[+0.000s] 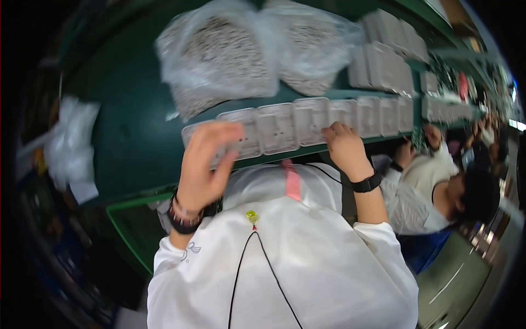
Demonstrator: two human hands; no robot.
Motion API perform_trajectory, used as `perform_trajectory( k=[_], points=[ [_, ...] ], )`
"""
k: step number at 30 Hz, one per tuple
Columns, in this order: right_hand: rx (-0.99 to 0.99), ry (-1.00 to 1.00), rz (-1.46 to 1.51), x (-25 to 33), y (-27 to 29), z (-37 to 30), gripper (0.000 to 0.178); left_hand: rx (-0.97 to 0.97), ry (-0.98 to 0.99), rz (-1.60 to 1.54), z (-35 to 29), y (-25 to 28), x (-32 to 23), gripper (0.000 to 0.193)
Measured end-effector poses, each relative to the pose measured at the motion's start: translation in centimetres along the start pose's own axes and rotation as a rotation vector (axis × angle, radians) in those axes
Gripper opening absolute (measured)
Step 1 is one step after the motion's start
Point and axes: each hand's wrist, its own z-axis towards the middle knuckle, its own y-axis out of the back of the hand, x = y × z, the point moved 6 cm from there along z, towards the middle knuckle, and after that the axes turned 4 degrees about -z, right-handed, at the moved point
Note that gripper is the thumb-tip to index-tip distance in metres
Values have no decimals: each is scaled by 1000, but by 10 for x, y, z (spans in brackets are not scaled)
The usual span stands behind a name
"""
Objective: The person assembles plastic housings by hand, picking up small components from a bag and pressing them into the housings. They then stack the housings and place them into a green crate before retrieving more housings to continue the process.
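A row of shallow, pale grey plastic housings (pixel 278 129) runs along the near edge of the green table, small dark spots showing inside some of them. Over the leftmost housings, my left hand (pixel 205 159) is slightly blurred, its thumb spread from the fingers and nothing visible in it. Farther right, my right hand (pixel 346 151) reaches in at the near side of a housing (pixel 342 111) in the row. Its fingers are bent with the tips close together; anything between them is too small or hidden to make out.
Two clear plastic bags (pixel 227 55) (pixel 309 46) of many small pale parts lie behind the row. Stacked grey housings (pixel 386 66) stand at the back right. White plastic bags (pixel 71 142) hang at the left. A co-worker (pixel 427 192) sits close on my right, holding a green circuit board (pixel 419 140).
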Motion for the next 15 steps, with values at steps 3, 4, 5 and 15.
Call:
perform_trajectory(
  k=[3,4,5,15],
  points=[
    [35,-149,6,-36,-17,-49,19,475,-681,-170,14,-36,-120,36],
    [37,-187,69,-44,-22,-60,19,468,-952,-275,21,-48,-161,31],
    [39,-253,129,-56,-25,-73,20,501,-973,-309,40,-66,-179,31],
    [-209,-352,271,-174,-15,-86,22,140,-1570,-261,93,-188,-269,29]
  ],
)
